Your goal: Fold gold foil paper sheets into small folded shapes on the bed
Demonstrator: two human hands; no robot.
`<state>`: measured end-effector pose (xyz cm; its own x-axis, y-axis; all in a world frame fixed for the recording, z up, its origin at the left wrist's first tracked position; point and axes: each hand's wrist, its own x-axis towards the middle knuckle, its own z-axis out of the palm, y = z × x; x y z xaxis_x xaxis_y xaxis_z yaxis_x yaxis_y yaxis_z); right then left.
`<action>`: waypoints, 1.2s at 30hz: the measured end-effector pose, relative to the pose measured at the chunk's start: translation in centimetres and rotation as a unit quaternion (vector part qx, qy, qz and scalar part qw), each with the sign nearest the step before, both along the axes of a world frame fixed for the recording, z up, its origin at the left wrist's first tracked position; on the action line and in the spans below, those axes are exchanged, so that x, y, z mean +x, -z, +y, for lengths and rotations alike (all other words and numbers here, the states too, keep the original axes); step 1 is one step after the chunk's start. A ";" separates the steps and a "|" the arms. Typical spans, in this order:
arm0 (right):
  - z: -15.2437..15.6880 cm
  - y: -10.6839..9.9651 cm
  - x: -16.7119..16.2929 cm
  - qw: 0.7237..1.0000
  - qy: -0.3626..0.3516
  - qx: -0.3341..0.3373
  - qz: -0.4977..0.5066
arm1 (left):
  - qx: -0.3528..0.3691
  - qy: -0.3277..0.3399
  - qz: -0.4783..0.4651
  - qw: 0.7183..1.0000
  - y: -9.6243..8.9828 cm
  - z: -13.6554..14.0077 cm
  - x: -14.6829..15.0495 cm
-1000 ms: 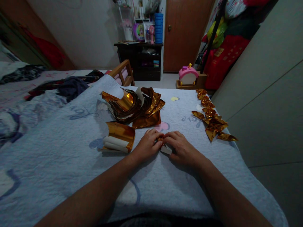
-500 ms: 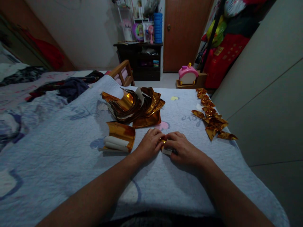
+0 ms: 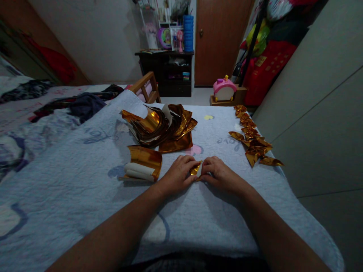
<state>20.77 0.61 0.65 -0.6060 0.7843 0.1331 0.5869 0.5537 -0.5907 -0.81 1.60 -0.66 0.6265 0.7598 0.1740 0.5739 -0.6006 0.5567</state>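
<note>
Between my two hands is a small piece of gold foil paper [image 3: 195, 170], partly folded, with its white back showing on the right. My left hand [image 3: 179, 173] is closed on its left side, fingers and thumb pinching the edge. My right hand [image 3: 217, 172] pinches the right side, fingertips near the white part. To the left lies a curled set of gold sheets [image 3: 145, 158] with white backs rolled inward. Behind it is a thick, fanned stack of gold foil paper [image 3: 153, 122]. Folded gold foil pieces [image 3: 256, 147] lie in a row at the right edge.
All the paper rests on a light blue patterned quilt [image 3: 93, 200]. Dark clothes [image 3: 87, 105] lie at the far left. A wooden rail [image 3: 147, 88] stands beyond the quilt, a pink and white toy [image 3: 224, 90] behind it. A pale cabinet side [image 3: 320, 124] rises on the right.
The foil piece has been opened out between my hands, so more of its gold and white faces shows. My right hand has shifted its fingers and moved slightly right.
</note>
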 end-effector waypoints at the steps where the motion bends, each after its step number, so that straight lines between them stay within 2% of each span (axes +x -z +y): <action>1: 0.0 0.1 -0.2 1.000 0.014 0.000 -0.008 | -0.002 0.000 -0.001 1.000 0.0 0.0 0.0; 9: 0.0 0.7 -1.1 0.997 0.064 0.000 -0.041 | -0.013 0.012 -0.008 1.000 -0.1 0.0 -0.2; 17: 0.0 1.1 -1.2 0.996 0.074 0.017 -0.055 | -0.021 0.020 -0.004 1.000 -0.7 -0.2 -0.2; 36: -0.1 1.2 -1.6 0.993 0.085 0.025 -0.081 | -0.044 0.015 0.003 0.999 -0.4 0.0 -0.2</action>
<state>19.19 0.54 -0.53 -0.4815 0.8722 0.0860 0.7599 0.4644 -0.4549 -1.00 1.60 -0.22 0.6504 0.7525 0.1040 0.5598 -0.5673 0.6040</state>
